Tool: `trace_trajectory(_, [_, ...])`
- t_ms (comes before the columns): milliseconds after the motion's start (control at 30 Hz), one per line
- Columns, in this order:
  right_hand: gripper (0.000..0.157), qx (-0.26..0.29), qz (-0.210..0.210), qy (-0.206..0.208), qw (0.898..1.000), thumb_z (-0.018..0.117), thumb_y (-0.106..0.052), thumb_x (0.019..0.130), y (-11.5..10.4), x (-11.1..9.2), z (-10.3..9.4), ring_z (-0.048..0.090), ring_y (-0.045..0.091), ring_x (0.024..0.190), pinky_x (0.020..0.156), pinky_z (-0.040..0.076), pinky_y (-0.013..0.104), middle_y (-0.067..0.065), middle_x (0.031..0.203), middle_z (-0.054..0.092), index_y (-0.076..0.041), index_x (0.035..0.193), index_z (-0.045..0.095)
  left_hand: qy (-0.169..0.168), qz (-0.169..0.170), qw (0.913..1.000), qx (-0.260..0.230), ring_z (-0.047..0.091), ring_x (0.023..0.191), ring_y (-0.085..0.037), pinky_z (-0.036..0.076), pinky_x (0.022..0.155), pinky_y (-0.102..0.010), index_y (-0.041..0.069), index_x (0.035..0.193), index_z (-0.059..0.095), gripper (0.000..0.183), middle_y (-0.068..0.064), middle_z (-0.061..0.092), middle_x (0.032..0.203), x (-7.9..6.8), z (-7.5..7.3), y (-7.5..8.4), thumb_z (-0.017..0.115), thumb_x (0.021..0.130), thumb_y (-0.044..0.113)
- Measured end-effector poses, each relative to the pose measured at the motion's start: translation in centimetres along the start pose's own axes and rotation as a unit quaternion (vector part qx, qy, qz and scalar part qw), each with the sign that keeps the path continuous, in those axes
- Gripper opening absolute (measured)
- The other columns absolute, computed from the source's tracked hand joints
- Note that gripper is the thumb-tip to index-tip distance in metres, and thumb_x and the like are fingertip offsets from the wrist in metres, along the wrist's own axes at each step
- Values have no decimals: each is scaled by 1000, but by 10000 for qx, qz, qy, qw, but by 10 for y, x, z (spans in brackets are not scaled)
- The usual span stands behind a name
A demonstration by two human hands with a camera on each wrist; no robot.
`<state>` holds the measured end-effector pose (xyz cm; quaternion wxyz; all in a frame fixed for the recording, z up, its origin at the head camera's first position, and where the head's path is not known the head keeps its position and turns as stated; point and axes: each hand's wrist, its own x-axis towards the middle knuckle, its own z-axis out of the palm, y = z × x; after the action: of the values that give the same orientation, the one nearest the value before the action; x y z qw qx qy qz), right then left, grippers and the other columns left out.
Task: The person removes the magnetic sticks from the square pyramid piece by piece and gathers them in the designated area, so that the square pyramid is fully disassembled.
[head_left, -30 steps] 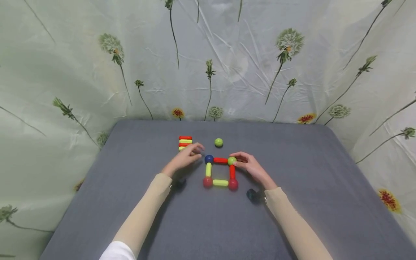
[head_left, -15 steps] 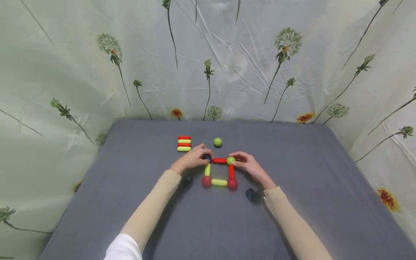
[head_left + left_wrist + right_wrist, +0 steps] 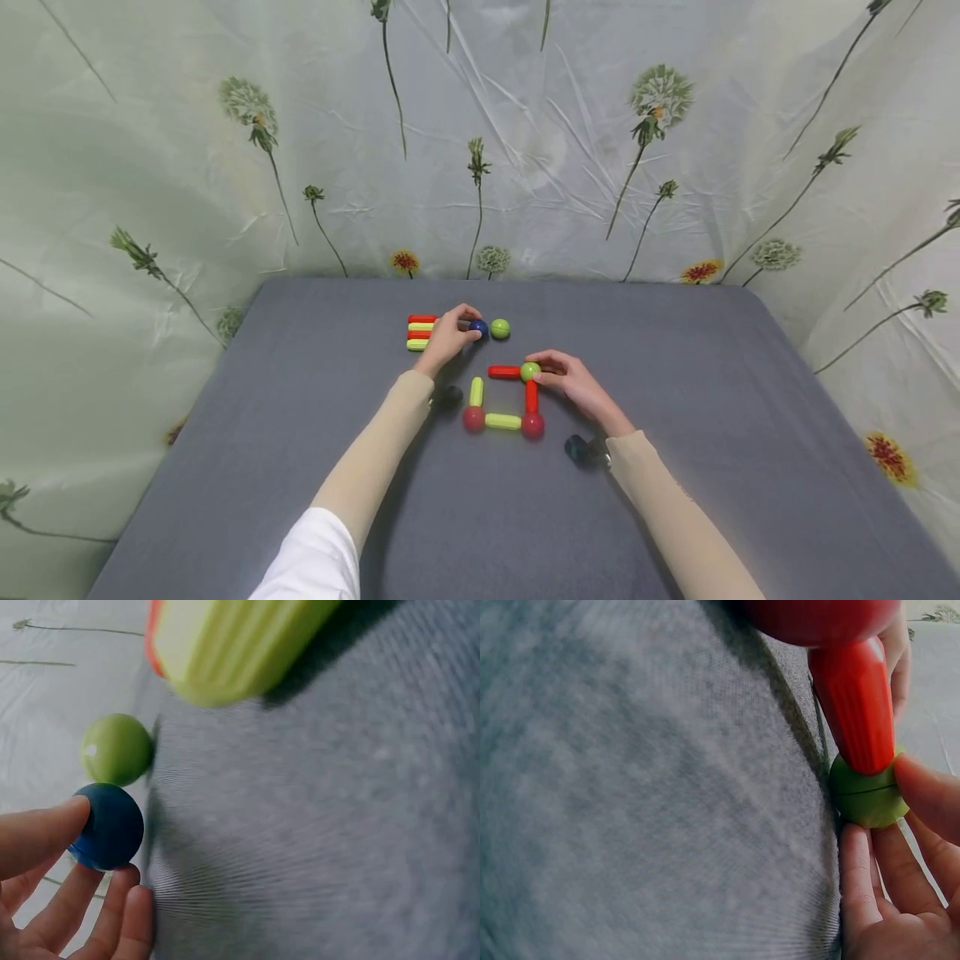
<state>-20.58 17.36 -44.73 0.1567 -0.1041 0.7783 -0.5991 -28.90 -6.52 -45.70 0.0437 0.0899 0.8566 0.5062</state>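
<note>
My left hand (image 3: 447, 337) pinches a dark blue ball (image 3: 112, 829) between thumb and fingers, beside a loose green ball (image 3: 500, 329). My right hand (image 3: 576, 385) holds another green ball (image 3: 866, 796) at the corner of a construction of balls and rods on the table. From that ball one red rod (image 3: 504, 372) points left and a second red rod (image 3: 532, 397) runs down to a red ball (image 3: 532, 425). A yellow-green rod (image 3: 503, 422) joins it to another red ball (image 3: 473, 418), which has an upright yellow-green rod (image 3: 476, 392). The upper left corner has no ball.
Several red and yellow-green rods (image 3: 420, 332) lie side by side left of my left hand, partly covered by it. A grey cloth covers the table (image 3: 480, 517). Behind it hangs a flower-patterned curtain (image 3: 555, 167).
My left hand reached the blue ball at the construction's upper left corner, took it off the rods, and carried it up beside the loose green ball. My right hand has stayed on its green ball.
</note>
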Motion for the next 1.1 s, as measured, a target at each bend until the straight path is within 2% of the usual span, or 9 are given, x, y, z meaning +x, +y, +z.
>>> trace_trajectory(133, [36,-101,-15,-9,9999,56,-3,94,-8,-4,2,51,34,114,100,39,45,24,125,55,10,127,52,14,-14,10000,29,59,105,-31,50,79,-40,6,116,60,26,-14,58,121,0,2,-1,66,90,4])
trace_trajectory(333, [37,25,-56,40,10000,59,-7,94,13,5,-1,52,30,113,98,41,39,21,126,56,6,128,54,227,417,9989,39,54,100,-30,46,87,-42,2,112,60,25,-15,53,112,-15,-1,5,67,88,3])
trace_trajectory(400, [36,23,-118,47,9999,61,-9,94,16,6,-2,53,28,111,95,42,35,20,124,57,5,127,55,-113,523,9986,9,56,96,-29,47,85,-41,0,107,61,20,-14,57,106,-23,-1,9,66,88,1])
trace_trajectory(467, [36,54,-215,44,9997,62,-11,93,18,6,-2,55,26,108,93,44,32,17,122,59,3,125,57,-726,527,9958,158,59,94,-26,48,83,-38,1,106,62,18,-11,62,102,-30,2,12,65,88,1])
trace_trajectory(533, [36,82,-389,8,9992,63,-14,92,20,6,-3,57,24,106,91,45,31,15,120,61,3,124,58,-1346,540,9884,442,61,95,-23,49,84,-36,2,108,63,20,-9,66,101,-35,7,14,67,88,2])
trace_trajectory(633, [35,73,-572,-34,9983,63,-15,92,22,7,-3,58,21,104,91,45,31,12,117,62,2,122,59,-1679,708,9784,974,62,93,-19,49,83,-32,5,107,66,22,-6,67,100,-38,16,15,70,85,4])
trace_trajectory(867, [34,43,-296,44,9995,61,-10,93,18,6,-2,56,26,110,95,43,34,16,122,60,3,125,58,-1078,1064,9773,1483,62,80,-16,51,74,-29,6,92,69,12,-4,68,86,-39,27,17,73,82,3])
trace_trajectory(967, [34,60,-221,103,9997,61,-8,93,17,7,-1,54,28,111,94,43,30,19,123,59,4,125,57,-850,1089,9790,1497,62,79,-16,51,72,-29,6,93,70,11,-4,68,86,-41,23,18,73,83,4])
trace_trajectory(1100, [36,102,-185,64,9998,61,-7,93,18,7,-2,54,28,112,94,42,29,20,124,58,5,126,56,-560,907,9885,1071,63,79,-17,52,72,-29,6,95,70,11,-4,68,88,-48,5,14,73,84,5])
